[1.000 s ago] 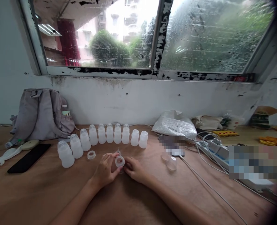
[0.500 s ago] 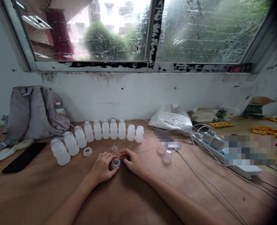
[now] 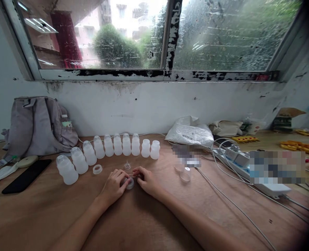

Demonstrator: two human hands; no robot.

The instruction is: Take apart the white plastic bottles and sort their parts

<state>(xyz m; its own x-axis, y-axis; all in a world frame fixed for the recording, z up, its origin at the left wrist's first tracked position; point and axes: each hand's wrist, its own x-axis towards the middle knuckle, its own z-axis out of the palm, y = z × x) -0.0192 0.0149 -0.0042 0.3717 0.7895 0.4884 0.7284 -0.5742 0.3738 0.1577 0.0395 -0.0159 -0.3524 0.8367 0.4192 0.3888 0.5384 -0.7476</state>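
A clear bottle collar ring (image 3: 130,184) sits on the table, partly hidden by my left hand (image 3: 115,185). The fingers of that hand curve round its far side, and the thumb lies over its top. Just right of the ring, my right hand (image 3: 147,179) rests with thumb and fingers apart and nothing visible in them. Beyond the hands stands a clear bottle nipple (image 3: 127,165), tip up. Another collar ring (image 3: 97,169) lies to the left. Several frosted baby bottles (image 3: 88,153) form a curved row behind; the two bottles (image 3: 155,150) at its right end are uncapped.
Two clear caps (image 3: 185,176) lie to the right, near a white cable (image 3: 222,200). A power strip (image 3: 271,184) is farther right, a silvery bag (image 3: 189,130) by the wall. On the left are a grey backpack (image 3: 36,125) and a black phone-like slab (image 3: 26,176).
The collar ring, earlier tilted up between both hands, went down flat on the table. My left thumb has since moved over its top. The view shifted slightly.
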